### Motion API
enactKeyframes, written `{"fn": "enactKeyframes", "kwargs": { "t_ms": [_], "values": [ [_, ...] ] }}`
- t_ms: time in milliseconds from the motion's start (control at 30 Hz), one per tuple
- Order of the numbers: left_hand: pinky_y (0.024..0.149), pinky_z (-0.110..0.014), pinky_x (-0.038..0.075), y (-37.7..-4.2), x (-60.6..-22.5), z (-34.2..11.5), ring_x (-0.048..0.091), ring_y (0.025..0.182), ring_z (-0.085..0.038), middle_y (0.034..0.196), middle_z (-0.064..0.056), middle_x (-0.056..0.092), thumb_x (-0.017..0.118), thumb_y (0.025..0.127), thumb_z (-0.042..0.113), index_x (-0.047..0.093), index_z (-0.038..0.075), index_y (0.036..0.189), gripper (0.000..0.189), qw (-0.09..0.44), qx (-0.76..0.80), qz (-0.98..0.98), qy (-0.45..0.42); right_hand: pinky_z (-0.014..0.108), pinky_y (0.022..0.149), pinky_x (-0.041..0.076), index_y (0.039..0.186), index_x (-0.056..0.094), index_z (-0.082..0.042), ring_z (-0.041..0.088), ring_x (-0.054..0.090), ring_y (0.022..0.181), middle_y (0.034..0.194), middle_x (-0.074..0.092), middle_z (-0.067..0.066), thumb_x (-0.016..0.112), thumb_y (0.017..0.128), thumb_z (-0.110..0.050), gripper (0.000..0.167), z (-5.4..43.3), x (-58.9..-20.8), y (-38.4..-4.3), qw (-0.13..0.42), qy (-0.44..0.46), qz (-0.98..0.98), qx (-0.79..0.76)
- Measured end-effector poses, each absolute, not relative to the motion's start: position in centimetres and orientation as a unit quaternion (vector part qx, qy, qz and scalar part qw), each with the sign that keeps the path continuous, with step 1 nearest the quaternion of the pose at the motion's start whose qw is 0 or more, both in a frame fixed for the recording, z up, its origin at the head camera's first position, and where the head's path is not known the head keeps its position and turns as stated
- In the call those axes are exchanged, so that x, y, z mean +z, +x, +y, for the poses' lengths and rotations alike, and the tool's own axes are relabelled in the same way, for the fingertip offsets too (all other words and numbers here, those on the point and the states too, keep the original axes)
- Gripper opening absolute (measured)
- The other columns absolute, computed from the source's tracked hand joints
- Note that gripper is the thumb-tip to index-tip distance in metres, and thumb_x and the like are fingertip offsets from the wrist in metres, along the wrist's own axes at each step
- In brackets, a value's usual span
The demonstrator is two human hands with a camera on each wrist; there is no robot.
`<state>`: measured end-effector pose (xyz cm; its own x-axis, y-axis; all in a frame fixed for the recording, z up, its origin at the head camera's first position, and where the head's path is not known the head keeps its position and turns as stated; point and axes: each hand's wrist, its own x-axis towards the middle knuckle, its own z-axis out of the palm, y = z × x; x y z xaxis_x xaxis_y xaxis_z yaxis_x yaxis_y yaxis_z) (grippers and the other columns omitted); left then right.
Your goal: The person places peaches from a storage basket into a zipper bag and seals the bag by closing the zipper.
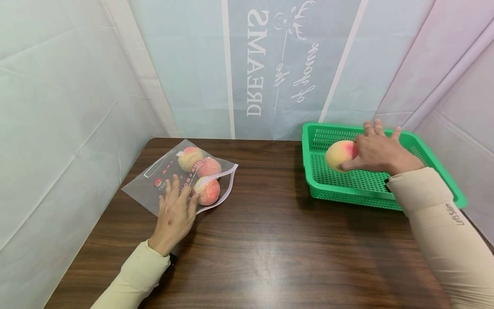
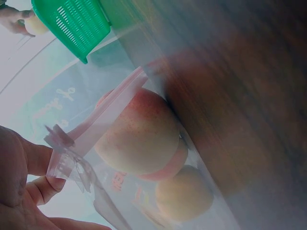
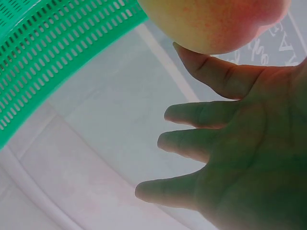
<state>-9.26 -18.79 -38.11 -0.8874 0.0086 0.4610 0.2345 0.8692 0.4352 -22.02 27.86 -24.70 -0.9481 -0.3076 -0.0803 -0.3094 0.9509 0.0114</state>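
Observation:
My right hand (image 1: 376, 150) pinches a yellow-and-pink peach (image 1: 339, 155) between thumb and index finger, above the green basket (image 1: 308, 180); its other fingers are spread, as the right wrist view shows. On the table's left side lies a clear zip bag (image 1: 148, 193) with three peaches inside. One peach (image 1: 208, 191) sits right at the bag's mouth, which faces right and gapes. My left hand (image 1: 175, 219) is at the bag's near edge. In the left wrist view, its thumb and a finger pinch the bag's zip edge (image 2: 60, 165).
The basket stands at the back right of the brown wooden table (image 1: 262, 240), with slotted walls and a raised rim. Behind the table hangs a pale blue cloth (image 1: 193, 86) with printed letters. White cloth walls (image 1: 58, 128) close in both sides.

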Motion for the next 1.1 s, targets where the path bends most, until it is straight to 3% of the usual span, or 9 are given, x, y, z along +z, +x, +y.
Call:
{"fn": "enactKeyframes", "kwargs": {
  "t_ms": [533,1100],
  "values": [
    [0.094,-0.084,0.020,-9.1,-38.2,-18.8,0.017,0.141,-0.059,0.149,-0.041,0.030,0.059,0.101,0.017,0.056,0.006,0.094,0.013,0.217,-0.257,-0.940,-0.062,0.087,0.094,0.003,0.088,0.055,-0.003,0.065,0.003,0.139,0.150,0.014,0.047,0.076,0.074,-0.064,0.066,25.6,-24.2,-20.7,0.018,-0.178,0.984,0.006],
    [0.095,-0.084,0.019,-9.1,-38.3,-18.9,0.016,0.142,-0.058,0.150,-0.041,0.029,0.059,0.101,0.017,0.056,0.006,0.094,0.013,0.216,-0.260,-0.939,-0.060,0.086,0.096,0.005,0.094,0.055,-0.001,0.064,0.006,0.140,0.151,0.018,0.045,0.076,0.076,-0.060,0.064,23.6,-24.0,-20.0,0.000,-0.210,0.978,-0.001]
  ]
}}
